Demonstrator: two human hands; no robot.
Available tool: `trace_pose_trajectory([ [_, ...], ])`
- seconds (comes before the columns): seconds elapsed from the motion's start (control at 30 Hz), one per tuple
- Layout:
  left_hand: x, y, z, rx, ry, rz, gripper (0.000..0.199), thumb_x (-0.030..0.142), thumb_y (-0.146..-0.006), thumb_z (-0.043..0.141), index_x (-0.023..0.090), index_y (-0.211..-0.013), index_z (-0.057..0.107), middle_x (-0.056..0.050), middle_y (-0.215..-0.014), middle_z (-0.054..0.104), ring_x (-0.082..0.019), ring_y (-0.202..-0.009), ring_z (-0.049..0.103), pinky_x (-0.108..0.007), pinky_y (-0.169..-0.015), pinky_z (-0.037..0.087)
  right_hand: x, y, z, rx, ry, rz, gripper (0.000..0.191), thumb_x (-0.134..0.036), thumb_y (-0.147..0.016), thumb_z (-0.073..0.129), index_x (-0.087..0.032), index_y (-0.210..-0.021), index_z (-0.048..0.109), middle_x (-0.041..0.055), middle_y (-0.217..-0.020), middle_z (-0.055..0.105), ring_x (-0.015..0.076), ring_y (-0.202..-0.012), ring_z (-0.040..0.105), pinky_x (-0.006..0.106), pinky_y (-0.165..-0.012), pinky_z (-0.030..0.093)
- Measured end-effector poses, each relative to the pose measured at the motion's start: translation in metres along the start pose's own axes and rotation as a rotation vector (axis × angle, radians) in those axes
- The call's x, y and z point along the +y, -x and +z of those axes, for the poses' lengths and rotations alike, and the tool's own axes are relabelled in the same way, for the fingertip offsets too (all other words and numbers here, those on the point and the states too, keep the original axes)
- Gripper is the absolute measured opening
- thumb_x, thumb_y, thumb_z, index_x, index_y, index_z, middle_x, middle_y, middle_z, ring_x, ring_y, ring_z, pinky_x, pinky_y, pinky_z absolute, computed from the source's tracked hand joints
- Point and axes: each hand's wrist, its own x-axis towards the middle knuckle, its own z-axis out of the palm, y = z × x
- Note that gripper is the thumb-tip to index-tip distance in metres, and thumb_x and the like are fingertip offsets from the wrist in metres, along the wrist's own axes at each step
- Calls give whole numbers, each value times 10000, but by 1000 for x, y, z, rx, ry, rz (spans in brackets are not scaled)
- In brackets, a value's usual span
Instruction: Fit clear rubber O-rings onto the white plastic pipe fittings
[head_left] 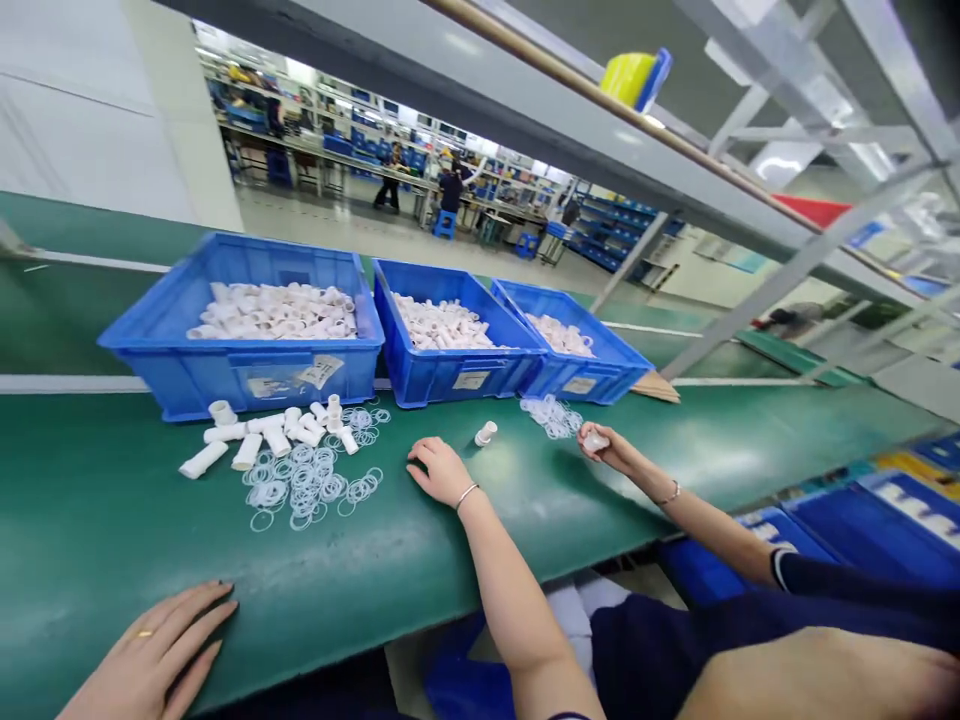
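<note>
My left hand, with a ring on one finger, lies flat and holds nothing on the green work surface at lower left. Nearest to it is a loose pile of thin clear rings, with several white plastic pipe fittings behind. My right hand does not show. The two braceleted arms farther right seem to be those of a person seated beside me. One of that person's hands rests near a white fitting; the other hand holds a small clear piece near more rings.
Three blue bins, left, middle and right, hold white parts along the back. A metal shelf frame crosses overhead, bearing a yellow object. More blue bins stand at right. People work at far benches.
</note>
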Motion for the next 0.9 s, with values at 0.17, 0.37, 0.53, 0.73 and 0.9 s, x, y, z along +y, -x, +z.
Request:
trace_pose_trajectory([
  [0.17, 8, 0, -5, 16, -57, -112, 423, 475, -792, 623, 301, -1177, 638, -28, -1292, 603, -229, -1124, 601, -309, -944, 491, 4, 1, 1, -70, -54, 50, 82, -229, -876, 597, -190, -940, 631, 60, -991, 631, 194, -967, 545, 357, -887, 471],
  [0.37, 23, -8, -19, 45, -57, -170, 360, 457, -813, 607, 317, -1141, 659, -10, -1251, 632, -229, -1124, 601, -325, -951, 489, -1, 4, 0, -91, -78, 36, 75, -233, -880, 583, -204, -924, 636, 57, -962, 636, 205, -955, 555, 367, -874, 469],
  [0.53, 29, -11, -24, 58, -32, -194, 323, 427, -838, 585, 303, -1123, 673, -15, -1236, 642, -219, -1124, 599, -317, -967, 475, -1, 5, 0, -101, -92, 24, 76, -226, -880, 574, -198, -913, 637, 61, -953, 636, 205, -941, 557, 367, -870, 468],
  [0.73, 32, -13, -26, 34, -16, -214, 328, 415, -851, 567, 285, -1133, 670, -28, -1234, 643, -224, -1136, 592, -330, -980, 467, 0, 6, 2, -100, -94, 27, 75, -216, -872, 579, -190, -911, 639, 60, -961, 636, 203, -946, 550, 365, -882, 459],
  [0.9, 34, -13, -27, 10, -57, -213, 336, 409, -860, 547, 268, -1139, 670, -45, -1241, 639, -241, -1145, 589, -358, -985, 469, 0, 7, 2, -95, -106, 34, 71, -207, -861, 587, -196, -903, 643, 55, -963, 635, 201, -950, 550, 360, -892, 453],
])
